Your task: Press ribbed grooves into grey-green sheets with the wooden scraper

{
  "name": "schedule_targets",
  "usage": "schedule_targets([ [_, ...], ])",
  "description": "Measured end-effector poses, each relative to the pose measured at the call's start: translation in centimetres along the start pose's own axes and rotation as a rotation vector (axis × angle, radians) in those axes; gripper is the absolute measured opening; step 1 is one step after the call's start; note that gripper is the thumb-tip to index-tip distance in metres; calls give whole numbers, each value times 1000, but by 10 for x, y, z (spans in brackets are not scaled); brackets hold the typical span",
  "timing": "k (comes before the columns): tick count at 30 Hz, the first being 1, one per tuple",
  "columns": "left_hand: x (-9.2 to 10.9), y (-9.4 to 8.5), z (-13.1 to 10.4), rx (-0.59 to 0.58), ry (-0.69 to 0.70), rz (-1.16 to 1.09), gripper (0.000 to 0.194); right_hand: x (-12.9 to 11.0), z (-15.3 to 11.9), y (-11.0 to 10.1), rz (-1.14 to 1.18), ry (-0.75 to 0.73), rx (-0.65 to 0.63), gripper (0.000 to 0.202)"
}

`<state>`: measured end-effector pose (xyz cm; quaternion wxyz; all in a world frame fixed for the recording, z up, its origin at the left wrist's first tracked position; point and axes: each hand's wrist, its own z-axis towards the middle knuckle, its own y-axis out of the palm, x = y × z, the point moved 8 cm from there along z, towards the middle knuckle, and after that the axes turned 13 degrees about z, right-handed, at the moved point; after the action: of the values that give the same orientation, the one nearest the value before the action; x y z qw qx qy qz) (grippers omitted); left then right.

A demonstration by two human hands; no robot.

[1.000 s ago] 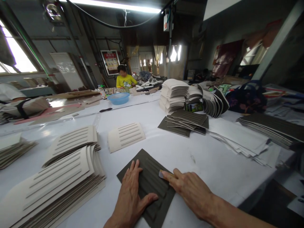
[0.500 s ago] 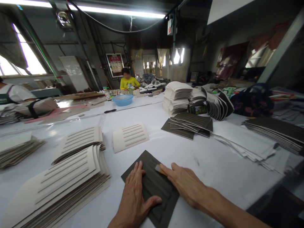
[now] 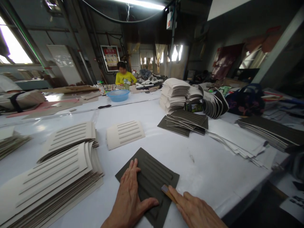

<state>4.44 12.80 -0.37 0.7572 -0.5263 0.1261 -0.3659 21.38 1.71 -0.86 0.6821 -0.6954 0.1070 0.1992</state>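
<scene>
A dark grey-green panel [image 3: 154,171] with raised parallel ribs lies on the white table in front of me. My left hand [image 3: 130,193] rests flat on its left part, fingers together and thumb spread out to the right. In my right hand [image 3: 190,205] is a small flat scraper-like tool [image 3: 169,192] with a pale tip and a yellowish-brown body. The tool's tip touches the panel near its right edge. My fingers cover the rest of the tool, so its exact kind is unclear.
Cream ribbed panels [image 3: 57,177] are stacked at the left, with a smaller cream pile [image 3: 125,133] ahead. Dark panels [image 3: 187,122] lie beyond at right, beside white sheets [image 3: 237,139]. A blue basin [image 3: 118,96] stands farther back, near a person in yellow [image 3: 124,77].
My right hand has drawn the tool toward me, down along the panel to its right edge. My left hand stays flat on the panel. The camera view has shifted slightly right.
</scene>
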Motion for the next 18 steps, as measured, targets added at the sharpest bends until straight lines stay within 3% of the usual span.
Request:
schedule_targets([
  [4,3,-3,1,9,-6,-39,108,-31,42,0,-2,-90,-63,63],
  [8,1,-6,3,20,-71,-83,98,-62,97,-15,33,-164,-25,41],
  [11,-4,-7,3,2,-104,-91,99,-67,119,-32,59,-175,8,36],
  [14,-13,-6,2,-51,-85,-65,100,-57,112,-52,67,-172,32,36],
  [18,-25,-5,-2,-109,-20,-22,111,-27,67,-61,66,-147,30,28],
])
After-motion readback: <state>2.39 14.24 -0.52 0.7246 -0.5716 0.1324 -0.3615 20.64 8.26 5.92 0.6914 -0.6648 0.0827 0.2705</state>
